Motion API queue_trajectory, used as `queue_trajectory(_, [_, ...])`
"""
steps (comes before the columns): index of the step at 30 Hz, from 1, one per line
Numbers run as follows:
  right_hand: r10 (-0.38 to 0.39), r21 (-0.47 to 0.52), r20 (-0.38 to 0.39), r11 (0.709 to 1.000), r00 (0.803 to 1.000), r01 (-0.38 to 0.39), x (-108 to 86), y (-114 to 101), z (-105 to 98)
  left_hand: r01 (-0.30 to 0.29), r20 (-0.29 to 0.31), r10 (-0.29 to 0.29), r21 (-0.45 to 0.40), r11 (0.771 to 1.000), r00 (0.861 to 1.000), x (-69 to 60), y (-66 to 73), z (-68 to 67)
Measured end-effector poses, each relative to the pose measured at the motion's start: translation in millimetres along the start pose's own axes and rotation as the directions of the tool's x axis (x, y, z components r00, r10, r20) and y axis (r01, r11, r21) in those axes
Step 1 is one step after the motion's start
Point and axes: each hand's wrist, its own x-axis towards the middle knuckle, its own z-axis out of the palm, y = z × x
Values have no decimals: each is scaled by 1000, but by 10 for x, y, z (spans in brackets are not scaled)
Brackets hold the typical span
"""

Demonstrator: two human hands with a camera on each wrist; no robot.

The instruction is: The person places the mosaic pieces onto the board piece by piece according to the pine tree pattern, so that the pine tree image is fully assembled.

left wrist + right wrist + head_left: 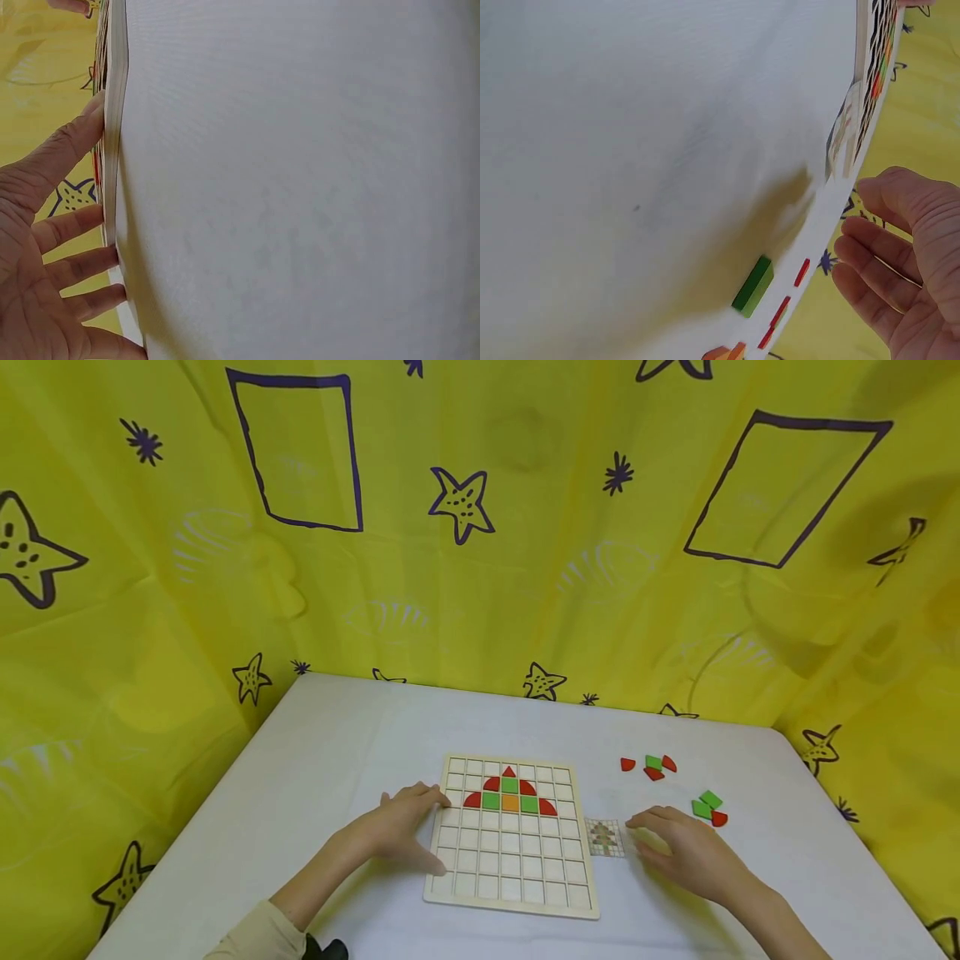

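A pale wooden grid board lies on the white table. In its upper rows sit a red triangle, red quarter-circles, green squares and an orange square, together forming a stepped peak. My left hand rests along the board's left edge, thumb and fingers spread and touching it. A small pattern card with a tree picture lies against the board's right side. Just right of the card, my right hand hovers with loosely bent fingers and holds nothing.
Loose green and red pieces lie in two groups beyond the right hand, one with a green square, the nearer with a red piece. A yellow curtain with drawn stars surrounds the table.
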Motion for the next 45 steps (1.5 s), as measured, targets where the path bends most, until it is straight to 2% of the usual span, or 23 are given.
queue_trajectory(14, [164, 58, 47, 984, 985, -167, -219, 296, -133, -9, -4, 9, 0, 1000, 1000, 8, -27, 11])
queue_trajectory(16, [201, 70, 76, 976, 977, -207, -229, 352, -153, -5, -3, 5, -2, 1000, 1000, 8, -28, 12])
queue_trajectory(19, [265, 76, 144, 958, 953, -278, -227, 434, -179, -2, -2, 2, -2, 1000, 1000, 13, -33, 20])
queue_trajectory(22, [292, 63, 163, 950, 942, -305, -241, 506, -176, 0, 1, 0, -1, 1000, 1000, 14, -30, 27])
queue_trajectory(26, [272, 43, 142, 959, 952, -281, -302, 536, -164, 1, 3, -1, -5, 1000, 1000, 8, -24, 29])
queue_trajectory(30, [255, 40, 164, 964, 953, -264, -356, 503, -171, 10, 1, -10, -4, 1000, 1000, 6, -22, 14])
queue_trajectory(36, [253, 70, 213, 959, 944, -273, -416, 430, -171, 6, -6, -6, -6, 1000, 1000, 14, -14, -6])
queue_trajectory(42, [223, 63, 165, 970, 961, -236, -474, 380, -140, 8, -2, -8, -10, 1000, 1000, 17, -25, 7])
queue_trajectory(45, [213, 70, 166, 971, 963, -227, -481, 374, -127, 9, -1, -10, -8, 1000, 1000, 18, -32, 17])
